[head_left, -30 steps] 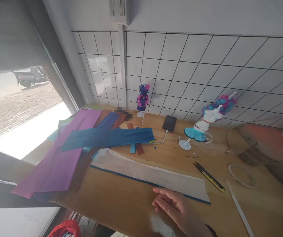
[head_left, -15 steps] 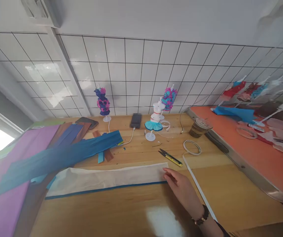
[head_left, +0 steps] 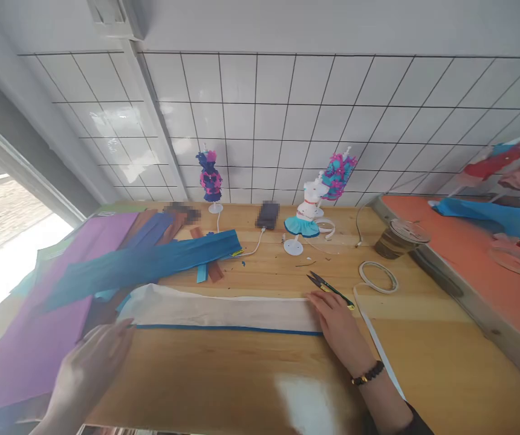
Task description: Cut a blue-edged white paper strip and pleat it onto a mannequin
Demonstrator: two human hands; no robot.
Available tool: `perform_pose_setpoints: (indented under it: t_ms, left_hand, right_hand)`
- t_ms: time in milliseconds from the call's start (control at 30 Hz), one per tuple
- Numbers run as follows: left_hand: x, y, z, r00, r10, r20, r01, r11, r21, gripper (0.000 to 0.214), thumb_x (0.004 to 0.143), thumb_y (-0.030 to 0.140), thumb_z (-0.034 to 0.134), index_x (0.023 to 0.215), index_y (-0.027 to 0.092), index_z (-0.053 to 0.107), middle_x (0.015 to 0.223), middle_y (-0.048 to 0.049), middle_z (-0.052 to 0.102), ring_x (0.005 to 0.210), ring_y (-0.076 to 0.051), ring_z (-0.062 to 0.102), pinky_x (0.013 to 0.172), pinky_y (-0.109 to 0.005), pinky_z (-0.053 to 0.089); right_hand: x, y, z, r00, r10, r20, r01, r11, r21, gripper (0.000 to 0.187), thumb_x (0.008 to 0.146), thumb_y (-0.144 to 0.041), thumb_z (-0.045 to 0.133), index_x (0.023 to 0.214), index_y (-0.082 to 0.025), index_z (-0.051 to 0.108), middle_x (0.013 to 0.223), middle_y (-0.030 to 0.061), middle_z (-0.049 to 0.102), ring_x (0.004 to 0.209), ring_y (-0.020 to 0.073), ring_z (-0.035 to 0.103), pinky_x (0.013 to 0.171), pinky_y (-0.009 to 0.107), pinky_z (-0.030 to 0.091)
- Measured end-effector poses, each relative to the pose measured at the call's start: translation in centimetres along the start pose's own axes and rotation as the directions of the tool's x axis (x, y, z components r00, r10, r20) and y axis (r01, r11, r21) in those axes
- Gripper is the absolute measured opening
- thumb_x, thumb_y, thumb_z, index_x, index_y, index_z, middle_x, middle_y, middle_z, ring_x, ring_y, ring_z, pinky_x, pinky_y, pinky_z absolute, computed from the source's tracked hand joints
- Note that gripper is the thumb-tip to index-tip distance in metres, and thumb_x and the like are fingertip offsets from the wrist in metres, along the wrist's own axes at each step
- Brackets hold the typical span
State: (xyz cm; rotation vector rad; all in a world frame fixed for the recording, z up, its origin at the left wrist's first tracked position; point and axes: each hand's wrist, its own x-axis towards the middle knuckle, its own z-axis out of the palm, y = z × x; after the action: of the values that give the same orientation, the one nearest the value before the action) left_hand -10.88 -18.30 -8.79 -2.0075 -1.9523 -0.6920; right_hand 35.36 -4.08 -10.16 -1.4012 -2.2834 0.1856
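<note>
A long white strip of thin material [head_left: 224, 312] with a blue lower edge lies across the wooden table, blue paper showing at its left end. My right hand [head_left: 339, 329], wearing a dark bead bracelet, rests with fingers stretched out flat on the strip's right end. Just beyond those fingers lie yellow-handled thread snips [head_left: 330, 289], partly covered by the hand. My left hand [head_left: 94, 362] is slightly blurred, its fingers extended to the strip's lower left corner; whether they touch it I cannot tell.
Blue crepe paper [head_left: 164, 260] and purple paper [head_left: 74, 290] lie at left. A tape roll [head_left: 378, 278] with a loose white length is at right, near a lidded cup [head_left: 400, 238]. Small dress forms [head_left: 309, 211] stand at the back. An orange-topped surface [head_left: 482, 260] borders the right.
My left hand has come into view at the strip's left end. My right hand's fingers have flattened onto the right end. The camera view has turned, shifting the scene.
</note>
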Motion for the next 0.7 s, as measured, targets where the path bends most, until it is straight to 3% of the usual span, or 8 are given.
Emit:
perform_pose_setpoints:
  t_ms: [133,200,300,467,567,700]
  left_hand:
    - [4.4,1.5,2.7,0.99,0.119,0.074,-0.122,0.992,0.03,0.028,0.087,0.021,0.048,0.115,0.022,0.056,0.104,-0.0079,0.065,0.098,-0.024,0.058,0.082,-0.038,0.048]
    - [5.9,2.6,3.5,0.987,0.14,0.077,-0.14,0.99,0.003,0.032,0.088,0.017,0.043,0.117,0.019,0.055,0.113,-0.0104,0.063,0.108,-0.026,0.053,0.087,-0.04,0.046]
    - [7.6,3.9,4.1,0.966,0.193,0.17,-0.182,0.98,-0.078,0.042,0.086,0.007,0.034,0.122,0.019,0.052,0.12,-0.0107,0.059,0.117,-0.025,0.047,0.09,-0.041,0.043]
    - [9.0,4.8,5.3,0.915,0.254,0.314,-0.223,0.966,-0.131,0.041,0.079,0.001,0.038,0.106,0.02,0.062,0.092,-0.0079,0.063,0.095,-0.022,0.053,0.08,-0.037,0.043]
    - [9.2,4.8,6.2,0.914,0.27,0.303,-0.233,0.96,-0.152,0.034,0.079,0.002,0.04,0.089,0.02,0.067,0.079,-0.0066,0.061,0.084,-0.02,0.053,0.074,-0.035,0.042]
    - [8.9,4.5,7.0,0.92,0.296,0.258,-0.251,0.949,-0.191,0.031,0.081,0.004,0.04,0.08,0.02,0.067,0.078,-0.0058,0.062,0.083,-0.019,0.054,0.072,-0.033,0.041]
  right_hand:
    - [-0.5,1.0,0.6,1.0,-0.007,0.004,0.007,1.0,-0.025,0.035,0.088,-0.016,0.038,0.11,-0.019,0.065,0.103,0.012,0.066,0.099,0.0258,0.057,0.087,0.043,0.048]
    - [-0.7,1.2,0.6,1.0,0.012,0.01,-0.012,1.0,-0.011,0.032,0.089,-0.021,0.039,0.105,-0.019,0.066,0.099,0.0122,0.065,0.095,0.0264,0.058,0.084,0.044,0.049]
    - [-0.9,1.2,0.1,0.998,0.049,0.029,-0.05,0.998,0.036,0.029,0.089,-0.025,0.04,0.094,-0.018,0.067,0.094,0.0125,0.064,0.092,0.0265,0.059,0.083,0.045,0.048]
    - [-1.5,0.5,-1.2,0.986,0.133,0.1,-0.151,0.969,0.194,0.021,0.086,-0.028,0.042,0.085,-0.02,0.062,0.103,0.0111,0.063,0.099,0.0251,0.058,0.085,0.042,0.049]
    - [-2.1,0.3,-1.7,0.956,0.232,0.178,-0.275,0.92,0.279,0.02,0.086,-0.032,0.041,0.089,-0.02,0.058,0.105,0.0105,0.064,0.095,0.023,0.061,0.082,0.038,0.051]
    - [-2.8,0.6,-1.8,0.923,0.311,0.228,-0.371,0.877,0.306,0.029,0.084,-0.033,0.045,0.108,-0.019,0.055,0.11,0.0107,0.065,0.097,0.0233,0.062,0.087,0.039,0.049]
